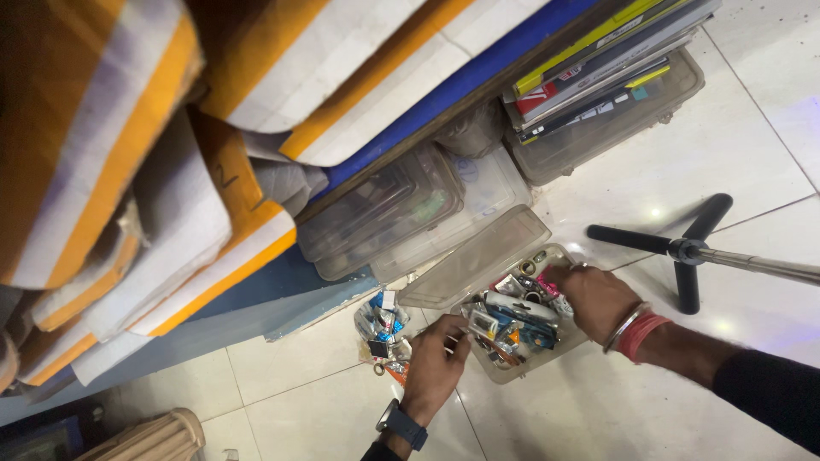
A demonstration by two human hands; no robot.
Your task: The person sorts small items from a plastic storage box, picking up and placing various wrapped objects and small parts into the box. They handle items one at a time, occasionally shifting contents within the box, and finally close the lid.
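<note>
We are looking down at a small clear plastic box with a hinged lid (512, 294) lying open on the floor, its transparent lid (478, 256) thrown back toward the stacked containers behind it. The box is crammed with small mixed items (512, 320): glossy blue, white and pink packets, a metal ring or two, and bits too small for us to tell apart.

Our left hand (436, 367), with a dark smartwatch (401, 423) at the wrist, sits at the near left edge of the box, fingers curled loosely over its rim and contents; we cannot tell whether they pinch anything. Our right hand (598, 299), wearing metal and red bangles (634, 331) above a dark sleeve, is closed down on the items at the far right corner of the box, fingers bent into the pile; what they hold, if anything, is hidden.

Just left of the box, a small heap of shiny wrapped pieces (383, 329) lies loose on the tiles. Behind stand larger translucent plastic tubs (401, 213), smooth and cloudy, and another tub topped with flat books (606, 60). Thick orange-and-white striped padded mattresses (171, 171) overhang them. A black tripod base with a metal pole (688, 249) stands on the glossy white tiled floor (735, 154), which reflects a light.
</note>
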